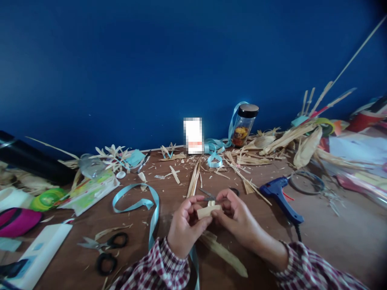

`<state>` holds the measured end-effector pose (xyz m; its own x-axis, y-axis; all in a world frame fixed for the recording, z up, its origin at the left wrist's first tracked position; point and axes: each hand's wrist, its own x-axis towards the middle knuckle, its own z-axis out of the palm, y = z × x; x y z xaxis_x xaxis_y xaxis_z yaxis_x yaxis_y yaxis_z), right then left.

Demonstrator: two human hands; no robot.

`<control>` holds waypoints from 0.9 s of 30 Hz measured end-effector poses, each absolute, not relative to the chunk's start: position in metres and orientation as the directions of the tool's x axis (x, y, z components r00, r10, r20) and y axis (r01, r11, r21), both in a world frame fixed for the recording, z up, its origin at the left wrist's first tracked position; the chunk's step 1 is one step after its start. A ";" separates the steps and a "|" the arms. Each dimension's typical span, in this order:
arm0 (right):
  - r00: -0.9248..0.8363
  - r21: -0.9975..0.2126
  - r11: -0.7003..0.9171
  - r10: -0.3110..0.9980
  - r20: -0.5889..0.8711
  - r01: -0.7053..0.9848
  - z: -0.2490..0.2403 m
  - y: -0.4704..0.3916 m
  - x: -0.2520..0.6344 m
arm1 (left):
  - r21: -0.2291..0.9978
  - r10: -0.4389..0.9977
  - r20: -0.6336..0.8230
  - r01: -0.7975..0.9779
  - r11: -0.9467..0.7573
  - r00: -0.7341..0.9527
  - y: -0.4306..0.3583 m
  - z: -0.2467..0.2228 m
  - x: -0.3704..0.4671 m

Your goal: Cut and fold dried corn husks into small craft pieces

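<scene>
Both hands work close together over the brown table point(130, 221). The left hand point(185, 225) is partly closed, its fingers curled, and its thumb presses against the near edge of a small pale corn-husk piece point(207, 212), gripping the left end. The right hand point(240, 223) is also half-closed, thumb and bent fingers pinching the right end of the same piece. A short narrow bit of husk stands up from its far side.

Taking that piece as the dial's centre, with twelve toward the blue wall point(136, 72), thin dark blades point(208, 198) lie just beyond it at twelve; whether any fingertip touches them cannot be told. A black loop handle point(234, 191) shows behind the right hand, between one and two.

At five, a longer husk strip point(229, 257) lies below the right hand. The blue glue gun point(282, 197) rests near three, well apart from the right hand. Open black-handled scissors point(102, 246) lie between eight and nine, and a curl of light-blue ribbon point(155, 205) bends round between nine and ten.

Farther off, a black-lidded glass jar point(243, 125) leans at one, a heap of dry husks point(284, 141) spreads between one and two, and pale husk petals point(113, 155) lie at ten.
</scene>
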<state>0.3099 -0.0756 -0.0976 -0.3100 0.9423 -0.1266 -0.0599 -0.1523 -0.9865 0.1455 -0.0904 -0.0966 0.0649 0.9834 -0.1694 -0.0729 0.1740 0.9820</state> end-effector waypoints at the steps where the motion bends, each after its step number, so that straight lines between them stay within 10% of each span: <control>1: -0.314 -0.988 -0.145 0.942 -0.121 -0.056 -0.098 -0.076 0.310 | 0.984 0.984 -0.165 -0.059 0.169 0.063 -0.090 -0.097 0.145; 11: -0.285 -0.970 -0.230 0.938 -0.199 -0.077 -0.100 -0.071 0.310 | 0.946 0.969 -0.199 -0.229 0.229 0.146 -0.084 -0.112 0.138; 20: -0.328 -0.981 0.083 0.944 0.021 0.178 -0.097 -0.072 0.314 | 0.954 0.942 -0.267 -0.083 0.288 0.201 -0.086 -0.099 0.140; 27: -0.299 -0.984 -0.145 0.948 -0.107 -0.106 -0.101 -0.074 0.309 | 0.946 0.944 -0.289 -0.104 0.307 0.158 -0.086 -0.100 0.141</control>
<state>0.3092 -0.0736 -0.1011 -0.2994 0.9481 -0.1072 -0.1061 -0.1448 -0.9838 0.1405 -0.0864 -0.1004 0.1576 0.9444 -0.2887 -0.1042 0.3066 0.9461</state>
